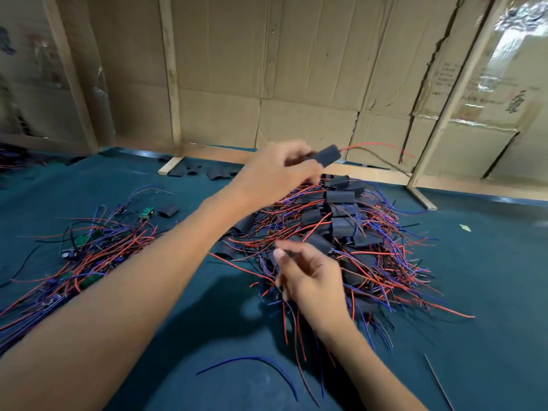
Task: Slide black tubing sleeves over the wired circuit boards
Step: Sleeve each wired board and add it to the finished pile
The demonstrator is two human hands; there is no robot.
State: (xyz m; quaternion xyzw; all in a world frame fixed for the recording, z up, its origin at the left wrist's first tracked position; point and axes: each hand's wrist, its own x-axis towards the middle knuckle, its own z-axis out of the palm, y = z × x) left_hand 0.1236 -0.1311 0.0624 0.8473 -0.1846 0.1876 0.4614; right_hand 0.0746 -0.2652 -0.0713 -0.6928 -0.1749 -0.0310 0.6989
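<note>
On the left, bare boards [83, 256] lie in a loose tangle of thin red, blue and black wires on the teal cloth [489, 292], small green rectangles, 1 [147, 212] near a spare sleeve [168, 211]. More flat matte sleeves [204, 170] sit by the cardboard wall [267, 69].

The left hand [275, 176] reaches across, fingers clamped on a sleeved board [327, 155] held above the done heap [341, 232]; its red wire [376, 145] trails right.

The right hand [311, 277] hovers low over the heap's near edge, fingers curled, thumb and forefinger close together; whether they pinch a wire I cannot tell.

Likely risks: springy wires snag the heap and drag finished pieces off, or the smooth sleeve slips back along its board when dropped.
</note>
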